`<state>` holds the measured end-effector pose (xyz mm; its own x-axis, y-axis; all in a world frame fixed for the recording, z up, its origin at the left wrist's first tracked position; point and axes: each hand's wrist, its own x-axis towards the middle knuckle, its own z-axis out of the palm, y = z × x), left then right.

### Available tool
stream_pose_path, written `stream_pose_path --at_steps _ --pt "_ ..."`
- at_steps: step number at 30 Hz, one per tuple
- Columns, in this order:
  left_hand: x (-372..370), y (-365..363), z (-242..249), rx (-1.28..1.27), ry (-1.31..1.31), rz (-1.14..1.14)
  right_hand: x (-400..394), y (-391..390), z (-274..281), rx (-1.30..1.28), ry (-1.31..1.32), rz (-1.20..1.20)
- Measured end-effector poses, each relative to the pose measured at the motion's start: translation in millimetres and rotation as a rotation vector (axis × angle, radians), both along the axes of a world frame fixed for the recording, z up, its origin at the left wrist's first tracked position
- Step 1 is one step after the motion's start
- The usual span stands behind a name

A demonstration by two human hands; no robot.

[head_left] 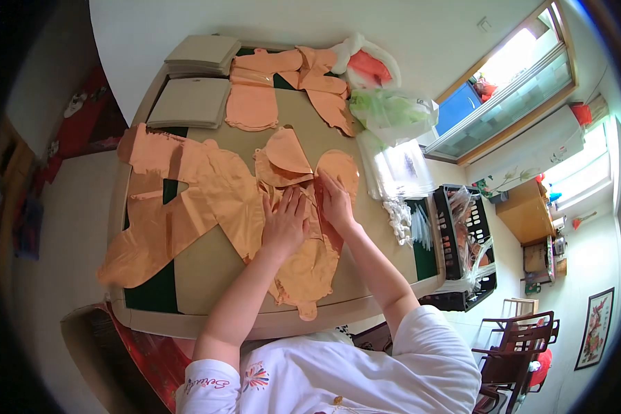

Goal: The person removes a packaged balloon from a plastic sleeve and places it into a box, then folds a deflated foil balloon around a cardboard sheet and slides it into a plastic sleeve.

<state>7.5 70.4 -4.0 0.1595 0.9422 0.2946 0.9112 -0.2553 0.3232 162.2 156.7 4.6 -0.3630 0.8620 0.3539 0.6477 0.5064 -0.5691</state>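
A flat, uninflated rose-gold foil balloon (303, 269) lies on the table in front of me, partly folded over at its upper end. My left hand (286, 219) rests flat on its middle, fingers stretched out and pressing the foil. At the balloon's right side my right hand (334, 200) has its fingers closed on a raised edge of the foil; its fingertips are partly hidden. A rounded foil lobe (339, 165) sticks out beyond that hand. Left of my hands spreads another flat foil balloon (186, 186), which reaches the table's left edge.
Two stacks of grey card sheets (190, 102) stand at the far left. More foil balloons (253, 103) lie at the back. Clear plastic bags (397, 165), white ribbon (397, 219) and thin clear sticks (421, 226) are on the right. A black crate (455, 241) stands beside the table.
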Motion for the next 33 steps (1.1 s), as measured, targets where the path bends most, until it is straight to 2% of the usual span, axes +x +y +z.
stream_pose_path --at_steps 1,10,19,22,25,28,31,33 --pt "-0.2 0.3 -0.3 0.001 -0.011 -0.005 1.5 0.6 -1.6 0.046 -0.031 -0.047" --pt "0.2 -0.3 -1.9 0.037 -0.013 0.003 -8.6 -13.2 11.2 0.13 -0.162 0.125" --pt "-0.4 -0.6 0.5 0.001 0.0 0.001 -7.9 -13.4 7.5 0.163 -0.233 0.138" --pt "-0.6 -0.5 -1.1 0.053 -0.035 -0.001 -7.0 -12.3 5.0 0.172 -0.234 0.144" --pt "-4.1 2.6 7.8 0.008 -0.212 0.035 -7.8 -12.2 5.2 0.18 -0.245 0.141" --pt "-12.7 18.1 38.7 0.044 -0.198 -0.001 -8.3 -12.3 4.9 0.182 -0.234 0.148" --pt "-14.4 49.9 39.6 0.082 -0.044 -0.032 -8.1 -12.6 8.3 0.17 -0.265 0.157" --pt "-18.1 65.4 30.9 -0.012 -0.026 -0.046 -7.6 -10.9 1.8 0.179 -0.264 0.151"
